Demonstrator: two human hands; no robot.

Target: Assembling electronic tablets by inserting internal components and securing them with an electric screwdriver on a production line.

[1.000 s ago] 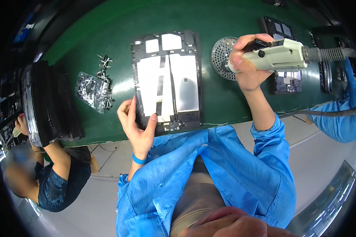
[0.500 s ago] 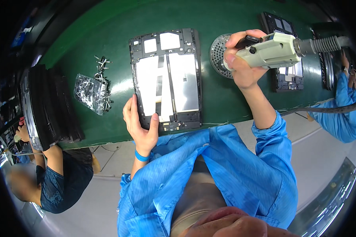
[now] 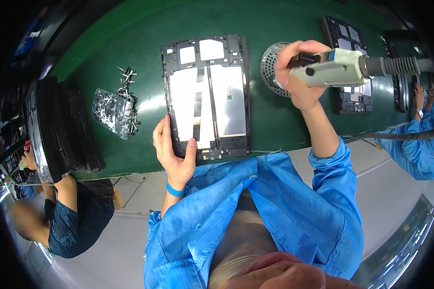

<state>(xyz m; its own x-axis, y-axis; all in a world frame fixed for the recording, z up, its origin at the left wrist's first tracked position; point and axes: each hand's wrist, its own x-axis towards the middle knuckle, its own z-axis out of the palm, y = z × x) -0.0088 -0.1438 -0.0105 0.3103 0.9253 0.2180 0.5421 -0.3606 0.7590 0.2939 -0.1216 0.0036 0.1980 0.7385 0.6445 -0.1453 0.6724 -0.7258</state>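
Observation:
An opened tablet (image 3: 231, 103) lies on the green table before me, its pale batteries and black frame bared. My left hand (image 3: 176, 156) grips its lower left corner, the thumb on the bottom edge and the fingers along the side. My right hand (image 3: 301, 79) is closed round a cream-coloured electric screwdriver (image 3: 335, 68) with a grey ribbed sleeve at its back end. The screwdriver's front end is at a round metal dish (image 3: 269, 62) full of small holes; its tip is hidden behind my fingers.
A clear plastic bag (image 3: 110, 111) of small parts lies left of the tablet, beside loose black-and-white pieces (image 3: 126, 79). Dark panels (image 3: 65, 125) stand stacked at far left. Another opened tablet (image 3: 354, 101) lies at right. Co-workers sit at both sides.
The screwdriver and my right hand have shifted slightly right and down in the picture. The whole scene has drifted a little to the right; my left hand keeps its hold.

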